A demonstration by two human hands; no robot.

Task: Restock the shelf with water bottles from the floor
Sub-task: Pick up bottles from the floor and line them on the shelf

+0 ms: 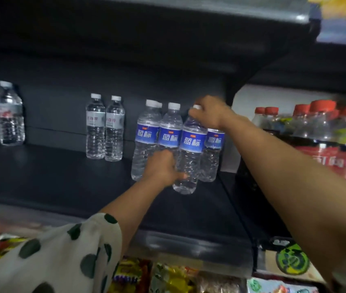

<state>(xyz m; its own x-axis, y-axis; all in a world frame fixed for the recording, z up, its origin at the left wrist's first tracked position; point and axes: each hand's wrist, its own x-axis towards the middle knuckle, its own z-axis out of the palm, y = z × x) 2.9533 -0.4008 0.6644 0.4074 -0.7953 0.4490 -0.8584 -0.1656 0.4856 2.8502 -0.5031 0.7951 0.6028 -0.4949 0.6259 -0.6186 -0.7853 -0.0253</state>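
The right hand (pixel 209 115) hides the cap of the front blue-label bottle (pixel 190 153), fingers curled round its neck; the left hand (pixel 163 168) grips lower among neighbouring bottles on the dark shelf (pixel 62 178).

a dim shop aisle is seen. a dark grey metal back panel (pixel 62 106) is overhung by a dark upper shelf board (pixel 168 15). to the right, a white wall patch (pixel 246 102) is lit brighter. colourful snack packets (pixel 168 275) are ranged below.
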